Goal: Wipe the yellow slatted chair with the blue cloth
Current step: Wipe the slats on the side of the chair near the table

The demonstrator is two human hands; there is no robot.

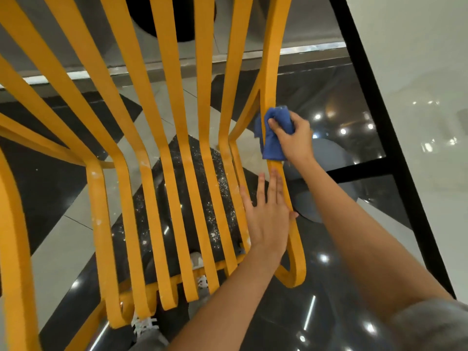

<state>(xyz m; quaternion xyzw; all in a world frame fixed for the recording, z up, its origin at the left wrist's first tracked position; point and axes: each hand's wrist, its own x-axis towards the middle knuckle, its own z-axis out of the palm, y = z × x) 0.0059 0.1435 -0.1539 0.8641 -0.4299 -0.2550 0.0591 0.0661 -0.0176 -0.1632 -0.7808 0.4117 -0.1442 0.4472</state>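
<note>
right hand (295, 138) grips the soft blue cloth (274, 138) bunched round a stiff chair (174, 148) slat; left hand (266, 219) lies flat, steadying.

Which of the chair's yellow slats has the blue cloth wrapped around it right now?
The outermost slat on the right, the one looping round the seat edge. The right hand grips the blue cloth on it; the other slats are bare.
</note>
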